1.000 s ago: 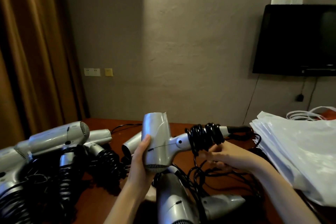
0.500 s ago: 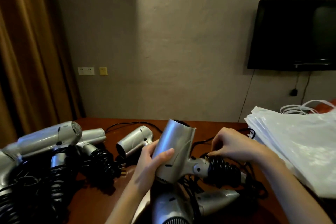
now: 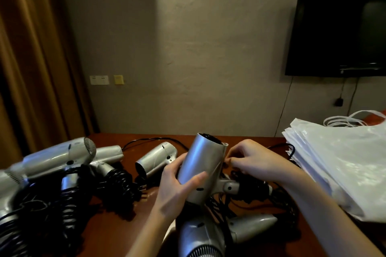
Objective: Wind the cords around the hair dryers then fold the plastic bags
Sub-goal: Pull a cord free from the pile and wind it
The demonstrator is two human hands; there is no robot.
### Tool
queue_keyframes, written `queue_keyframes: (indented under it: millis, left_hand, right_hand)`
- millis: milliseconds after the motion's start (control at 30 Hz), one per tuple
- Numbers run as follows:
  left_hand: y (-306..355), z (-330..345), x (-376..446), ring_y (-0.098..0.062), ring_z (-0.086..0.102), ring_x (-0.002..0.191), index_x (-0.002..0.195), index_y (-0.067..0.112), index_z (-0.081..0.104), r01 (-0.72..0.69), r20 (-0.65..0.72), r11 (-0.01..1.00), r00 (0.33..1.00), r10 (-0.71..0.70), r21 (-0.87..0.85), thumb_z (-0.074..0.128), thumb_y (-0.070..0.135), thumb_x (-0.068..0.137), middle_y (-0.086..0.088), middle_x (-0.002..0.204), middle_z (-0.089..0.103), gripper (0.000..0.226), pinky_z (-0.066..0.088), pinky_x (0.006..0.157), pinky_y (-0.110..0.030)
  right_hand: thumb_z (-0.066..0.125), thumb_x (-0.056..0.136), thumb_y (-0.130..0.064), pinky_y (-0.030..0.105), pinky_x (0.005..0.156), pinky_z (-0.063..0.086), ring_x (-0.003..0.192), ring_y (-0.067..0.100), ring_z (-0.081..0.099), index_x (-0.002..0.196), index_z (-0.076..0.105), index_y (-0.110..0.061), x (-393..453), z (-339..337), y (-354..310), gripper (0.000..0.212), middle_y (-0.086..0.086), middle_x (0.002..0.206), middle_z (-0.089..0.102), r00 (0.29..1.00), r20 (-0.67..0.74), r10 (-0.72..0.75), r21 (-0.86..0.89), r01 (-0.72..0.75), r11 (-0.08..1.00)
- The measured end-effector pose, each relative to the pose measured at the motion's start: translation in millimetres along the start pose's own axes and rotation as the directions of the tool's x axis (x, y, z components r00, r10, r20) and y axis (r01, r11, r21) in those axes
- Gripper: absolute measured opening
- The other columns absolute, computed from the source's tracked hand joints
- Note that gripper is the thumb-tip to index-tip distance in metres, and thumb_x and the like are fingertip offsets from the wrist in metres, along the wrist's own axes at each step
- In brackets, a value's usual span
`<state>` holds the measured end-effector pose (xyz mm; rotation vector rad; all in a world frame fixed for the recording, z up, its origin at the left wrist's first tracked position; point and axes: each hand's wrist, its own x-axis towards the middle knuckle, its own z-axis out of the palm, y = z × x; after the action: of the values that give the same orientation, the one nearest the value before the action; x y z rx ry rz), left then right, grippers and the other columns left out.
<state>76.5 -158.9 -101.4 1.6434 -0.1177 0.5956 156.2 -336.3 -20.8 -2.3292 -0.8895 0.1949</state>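
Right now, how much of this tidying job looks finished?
Some looks done: hair dryers on the left have black cords coiled round their handles. In hand: the left hand grips a silver dryer whose handle is already wrapped, while the right hand pinches something beside its barrel. Left: loose cords and dryers near the front, then the unfolded plastic bags.

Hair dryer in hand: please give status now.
Left hand grips the hair dryer. Right hand pinches the cord by its handle. Loose cords underneath. Plastic bags not yet folded.
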Motion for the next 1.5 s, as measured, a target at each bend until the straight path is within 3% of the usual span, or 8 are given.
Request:
queue_keyframes:
  millis: [200,533,700,833,1067,1200,1367,1500]
  left_hand:
    - [-4.4,-2.4,-0.8,-0.017,0.071,0.081,0.102,0.017,0.071,-0.013,-0.136,0.999,0.991,0.007,-0.046,0.069,0.058,0.057,0.001,0.089,0.075,0.06,0.054,0.069,-0.033]
    - [-17.9,-7.6,5.6,-0.049,0.068,0.08,0.101,0.027,0.071,0.028,-0.283,0.985,0.956,-0.076,-0.17,0.074,0.066,0.062,-0.016,0.091,0.073,0.055,0.051,0.077,-0.069]
    - [-16.5,-11.8,10.0,-0.029,0.069,0.074,0.097,0.01,0.07,0.067,-0.415,0.956,0.89,-0.187,-0.287,0.07,0.062,0.052,-0.009,0.08,0.073,0.068,0.054,0.068,-0.041]
    - [-17.8,-20.4,14.3,-0.03,0.067,0.067,0.11,-0.001,0.066,0.068,-0.449,0.851,0.826,-0.34,-0.52,0.078,0.045,0.062,-0.018,0.083,0.071,0.068,0.054,0.064,-0.038]
    - [-20.6,-23.2,17.3,-0.036,0.058,0.083,0.123,-0.003,0.062,0.095,-0.339,0.724,0.837,-0.43,-0.683,0.083,0.07,0.038,-0.03,0.103,0.06,0.113,0.049,0.061,-0.034]
    - [-20.6,-20.0,16.4,-0.035,0.061,0.084,0.121,-0.002,0.064,0.111,-0.281,0.736,0.878,-0.387,-0.668,0.079,0.062,0.051,-0.029,0.103,0.065,0.096,0.05,0.07,-0.037]
    - [-17.2,-15.7,14.2,-0.028,0.064,0.069,0.113,-0.001,0.069,0.163,-0.163,0.777,0.932,-0.323,-0.608,0.066,0.06,0.064,-0.021,0.089,0.069,0.078,0.049,0.064,-0.035]
    - [-13.9,-20.1,12.5,-0.026,0.064,0.065,0.102,0.001,0.073,0.222,-0.04,0.763,0.95,-0.309,-0.607,0.061,0.05,0.076,-0.018,0.083,0.07,0.056,0.047,0.065,-0.035]
  right_hand:
    - [0.049,0.098,-0.018,0.011,0.05,0.039,0.048,-0.003,0.053,0.1,0.066,-0.019,-5.6,1.8,-8.3,0.017,-0.008,0.074,0.061,0.996,-0.082,0.02,-0.061,-0.025,0.998]
    - [0.05,0.098,-0.012,0.011,0.046,0.04,0.051,0.01,0.064,0.118,0.059,-0.015,-9.9,7.5,-16.5,0.022,0.0,0.084,0.073,0.996,-0.093,-0.014,0.169,0.03,0.985]
    - [0.04,0.101,-0.007,0.01,0.045,0.038,0.051,0.011,0.06,0.136,0.048,-0.026,-9.9,16.3,-18.4,0.04,0.002,0.088,0.073,0.995,-0.021,-0.101,0.262,0.103,0.959]
    - [0.047,0.099,-0.01,0.013,0.045,0.036,0.044,0.006,0.047,0.115,0.061,-0.023,-7.6,18.0,-21.0,0.025,0.004,0.08,0.074,0.986,-0.018,-0.168,0.393,0.162,0.905]
    - [0.059,0.093,-0.018,0.014,0.036,0.03,0.036,0.008,0.043,0.102,0.066,-0.011,-0.1,23.7,-10.7,0.014,0.006,0.064,0.069,0.984,0.114,-0.14,0.489,0.067,0.87]
    - [0.061,0.091,-0.026,0.015,0.038,0.032,0.036,0.006,0.044,0.096,0.069,-0.013,5.3,27.3,4.3,0.016,0.003,0.057,0.066,0.983,0.18,-0.042,0.398,-0.033,0.917]
    - [0.055,0.086,-0.055,0.019,0.048,0.034,0.034,0.007,0.041,0.054,0.063,-0.019,4.6,32.0,11.0,0.049,-0.003,0.041,0.053,0.988,0.102,0.112,0.216,-0.132,0.967]
    - [0.047,0.058,-0.081,0.022,0.07,0.039,0.068,0.007,0.053,0.092,0.066,-0.014,6.3,31.6,17.6,0.078,-0.003,0.071,0.057,0.964,0.122,0.236,0.076,-0.247,0.966]
